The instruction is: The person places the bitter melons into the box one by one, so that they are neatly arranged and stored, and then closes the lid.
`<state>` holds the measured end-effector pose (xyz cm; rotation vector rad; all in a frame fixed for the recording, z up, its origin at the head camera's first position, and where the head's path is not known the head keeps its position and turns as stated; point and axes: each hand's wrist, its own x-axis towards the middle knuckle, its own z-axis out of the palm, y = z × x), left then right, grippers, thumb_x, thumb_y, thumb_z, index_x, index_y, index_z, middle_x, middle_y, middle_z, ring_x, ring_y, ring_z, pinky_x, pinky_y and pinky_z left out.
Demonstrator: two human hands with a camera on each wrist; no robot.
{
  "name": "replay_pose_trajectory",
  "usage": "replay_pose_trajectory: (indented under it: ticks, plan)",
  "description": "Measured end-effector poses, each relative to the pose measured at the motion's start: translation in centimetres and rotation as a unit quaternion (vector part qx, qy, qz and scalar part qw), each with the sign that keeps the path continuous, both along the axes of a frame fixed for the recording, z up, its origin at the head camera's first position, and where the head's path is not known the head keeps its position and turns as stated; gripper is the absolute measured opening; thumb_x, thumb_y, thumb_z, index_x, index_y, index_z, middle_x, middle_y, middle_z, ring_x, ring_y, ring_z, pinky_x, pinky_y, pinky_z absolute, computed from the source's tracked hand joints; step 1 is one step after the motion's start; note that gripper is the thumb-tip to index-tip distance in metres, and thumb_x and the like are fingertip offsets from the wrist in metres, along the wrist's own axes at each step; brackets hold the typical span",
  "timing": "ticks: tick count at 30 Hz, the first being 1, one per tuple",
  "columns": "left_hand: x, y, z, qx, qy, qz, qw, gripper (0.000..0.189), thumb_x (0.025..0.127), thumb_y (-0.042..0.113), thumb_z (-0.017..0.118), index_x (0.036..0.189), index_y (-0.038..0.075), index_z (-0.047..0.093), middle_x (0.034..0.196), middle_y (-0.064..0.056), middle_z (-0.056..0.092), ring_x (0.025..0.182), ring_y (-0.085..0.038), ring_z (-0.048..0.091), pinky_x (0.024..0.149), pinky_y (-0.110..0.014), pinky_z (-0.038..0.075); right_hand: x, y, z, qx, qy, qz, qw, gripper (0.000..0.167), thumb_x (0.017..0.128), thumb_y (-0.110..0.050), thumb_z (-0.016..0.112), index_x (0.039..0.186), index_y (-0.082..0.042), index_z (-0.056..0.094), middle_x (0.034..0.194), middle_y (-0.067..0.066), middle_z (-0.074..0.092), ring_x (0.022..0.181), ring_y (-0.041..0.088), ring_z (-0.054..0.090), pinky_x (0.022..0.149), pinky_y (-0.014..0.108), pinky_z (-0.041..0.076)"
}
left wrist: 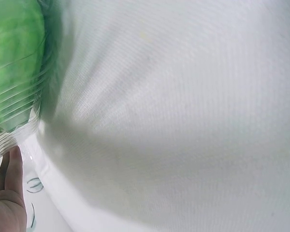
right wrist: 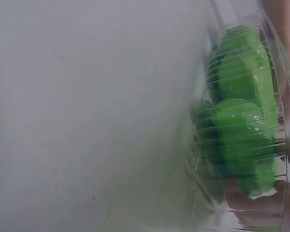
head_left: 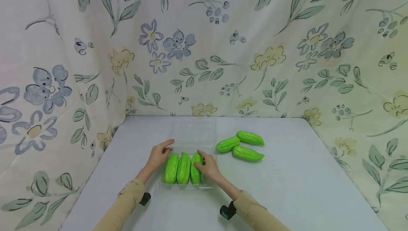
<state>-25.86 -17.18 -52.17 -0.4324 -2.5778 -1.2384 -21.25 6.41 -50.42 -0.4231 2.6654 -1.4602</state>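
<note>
Three glossy green gourds lie side by side, lengthwise, in a clear plastic box: the left gourd (head_left: 171, 168), the middle gourd (head_left: 183, 168) and the right gourd (head_left: 196, 173). My right hand (head_left: 209, 167) reaches over the box's right wall and holds the right gourd between thumb and fingers. My left hand (head_left: 159, 155) is at the box's back left corner, its fingers touching the plastic. Through the ribbed wall of the clear box (right wrist: 203, 186), green gourds show in the right wrist view. The left wrist view catches a gourd (left wrist: 14, 58) and straight left fingers below it.
The box's clear lid (head_left: 193, 131) lies flipped back behind it. Right of the lid rest three more gourds, a near gourd (head_left: 248, 153), a far gourd (head_left: 250, 137) and a left-hand gourd (head_left: 227, 144). A floral curtain (head_left: 204, 47) hangs behind the white table (head_left: 302, 174).
</note>
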Motion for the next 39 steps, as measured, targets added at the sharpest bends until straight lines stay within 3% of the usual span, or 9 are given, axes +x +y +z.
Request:
replay_pose_trajectory:
  ticks: [6, 16, 29, 39]
  plan:
    - [0.0, 0.0, -0.1, -0.001, -0.001, -0.001, 1.0000, 0.040, 0.087, -0.011, 0.056, 0.125, -0.002, 0.060, 0.130, -0.021, 0.058, 0.075, -0.027, 0.066, 0.054, -0.018, 0.042, 0.0, -0.2, -0.2, 0.033, 0.005, -0.015, 0.9993, 0.053, 0.090, -0.015, 0.062, 0.138, 0.002, 0.045, 0.095, 0.018, 0.055, 0.077, 0.018, 0.044, 0.062, 0.025, 0.038]
    - [0.0, 0.0, 0.2, -0.006, -0.004, 0.002, 1.0000, 0.040, 0.087, -0.010, 0.057, 0.126, -0.001, 0.060, 0.130, -0.020, 0.058, 0.056, -0.003, 0.048, 0.050, -0.018, 0.039, 0.0, -0.3, -0.4, 0.034, 0.009, -0.015, 0.9993, 0.055, 0.090, -0.019, 0.063, 0.139, 0.000, 0.045, 0.102, 0.021, 0.055, 0.078, 0.017, 0.040, 0.062, 0.026, 0.036]
    - [0.2, 0.0, 0.2, -0.005, -0.004, 0.001, 1.0000, 0.040, 0.088, -0.009, 0.056, 0.127, -0.001, 0.059, 0.131, -0.020, 0.058, 0.048, 0.000, 0.037, 0.048, -0.019, 0.037, -0.1, -0.4, -0.6, 0.037, 0.008, -0.020, 0.9991, 0.057, 0.089, -0.021, 0.064, 0.139, -0.001, 0.045, 0.106, 0.022, 0.055, 0.079, 0.017, 0.040, 0.061, 0.026, 0.036]
    - [0.2, 0.0, 0.1, -0.003, 0.009, -0.001, 1.0000, 0.040, 0.087, -0.010, 0.057, 0.126, 0.000, 0.060, 0.129, -0.021, 0.058, 0.051, 0.000, 0.041, 0.048, -0.019, 0.038, 0.4, -0.2, 0.3, 0.029, 0.005, -0.021, 0.9993, 0.056, 0.090, -0.021, 0.064, 0.139, -0.002, 0.045, 0.117, 0.027, 0.051, 0.090, 0.023, 0.050, 0.066, 0.031, 0.044]
